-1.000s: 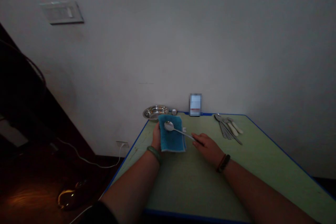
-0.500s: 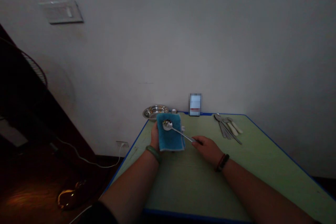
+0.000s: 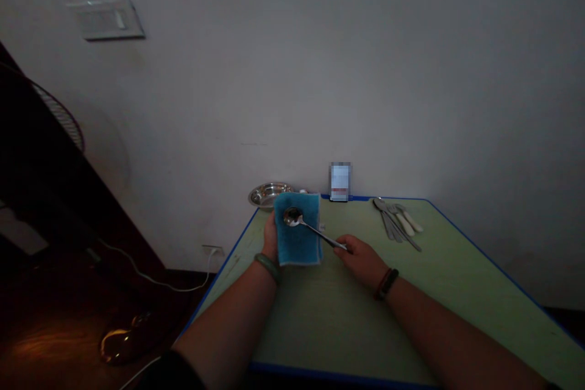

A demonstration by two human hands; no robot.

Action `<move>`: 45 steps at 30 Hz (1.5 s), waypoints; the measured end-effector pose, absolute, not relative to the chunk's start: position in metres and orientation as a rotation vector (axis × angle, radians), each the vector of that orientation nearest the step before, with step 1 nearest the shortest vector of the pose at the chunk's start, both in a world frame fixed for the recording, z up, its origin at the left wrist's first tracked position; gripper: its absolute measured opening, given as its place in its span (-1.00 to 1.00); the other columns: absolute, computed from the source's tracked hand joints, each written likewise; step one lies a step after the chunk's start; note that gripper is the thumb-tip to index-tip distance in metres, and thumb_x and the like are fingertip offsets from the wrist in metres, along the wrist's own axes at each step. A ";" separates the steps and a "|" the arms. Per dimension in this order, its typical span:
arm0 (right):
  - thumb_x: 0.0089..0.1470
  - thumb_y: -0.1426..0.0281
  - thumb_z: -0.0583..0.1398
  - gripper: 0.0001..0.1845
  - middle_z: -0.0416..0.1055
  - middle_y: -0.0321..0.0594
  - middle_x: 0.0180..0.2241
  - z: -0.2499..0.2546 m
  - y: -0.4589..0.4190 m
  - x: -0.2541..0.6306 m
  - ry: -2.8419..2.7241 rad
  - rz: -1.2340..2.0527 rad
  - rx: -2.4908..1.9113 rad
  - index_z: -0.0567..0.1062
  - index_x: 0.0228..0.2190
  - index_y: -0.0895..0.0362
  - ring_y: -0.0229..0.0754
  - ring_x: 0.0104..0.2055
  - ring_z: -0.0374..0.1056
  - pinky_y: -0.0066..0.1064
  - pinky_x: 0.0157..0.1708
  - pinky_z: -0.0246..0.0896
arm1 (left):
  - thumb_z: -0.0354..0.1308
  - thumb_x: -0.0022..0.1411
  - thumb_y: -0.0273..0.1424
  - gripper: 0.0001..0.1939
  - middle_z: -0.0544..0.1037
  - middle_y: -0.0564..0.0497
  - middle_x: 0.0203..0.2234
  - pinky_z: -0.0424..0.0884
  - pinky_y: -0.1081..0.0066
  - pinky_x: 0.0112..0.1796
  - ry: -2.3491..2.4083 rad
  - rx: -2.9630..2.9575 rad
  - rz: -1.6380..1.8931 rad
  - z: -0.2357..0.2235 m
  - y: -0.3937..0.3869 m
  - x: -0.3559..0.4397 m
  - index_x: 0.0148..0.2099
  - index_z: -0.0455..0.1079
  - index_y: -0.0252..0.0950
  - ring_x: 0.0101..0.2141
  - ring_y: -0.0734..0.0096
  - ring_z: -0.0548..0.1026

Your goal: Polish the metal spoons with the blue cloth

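My left hand (image 3: 271, 240) holds up a small blue cloth (image 3: 298, 250) from its left side and behind; most of its fingers are hidden by the cloth. In front of the cloth lies the bowl of a long-handled metal spoon (image 3: 320, 233), its shiny hollow facing me. My right hand (image 3: 361, 256) grips the end of the spoon's handle, fingers closed round it. Whether the spoon's bowl presses on the cloth or is just in front of it, I cannot tell.
A steel basin (image 3: 269, 195) stands at the table's back left corner, partly behind the cloth. Against the wall leans a phone (image 3: 339, 183). Several spoons and forks (image 3: 397, 222) lie at the back right of the green table (image 3: 347, 329). A fan (image 3: 59, 116) stands at left.
The cloth has risen slightly and spread a little to the right at its top. The spoon's bowl has turned slightly and looks darker inside. My right hand has barely moved.
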State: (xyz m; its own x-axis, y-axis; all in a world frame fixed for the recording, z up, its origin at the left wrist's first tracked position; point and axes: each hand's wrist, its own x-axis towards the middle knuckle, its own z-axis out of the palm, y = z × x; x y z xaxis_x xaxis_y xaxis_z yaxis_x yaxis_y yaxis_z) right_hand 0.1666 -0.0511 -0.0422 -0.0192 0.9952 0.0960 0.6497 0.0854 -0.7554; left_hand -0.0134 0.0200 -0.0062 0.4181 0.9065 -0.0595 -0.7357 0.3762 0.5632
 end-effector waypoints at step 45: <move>0.01 0.24 0.01 -0.61 0.45 -0.23 -0.40 -0.046 -0.050 0.161 -1.677 0.807 -1.462 0.52 -0.29 0.16 -0.18 -0.33 0.30 -0.39 -0.30 0.13 | -0.12 0.16 -0.10 -0.48 0.56 -0.13 -0.36 0.31 0.13 -0.10 0.366 0.462 1.188 -0.005 0.023 -0.013 -0.09 0.38 -0.42 -0.28 0.15 0.50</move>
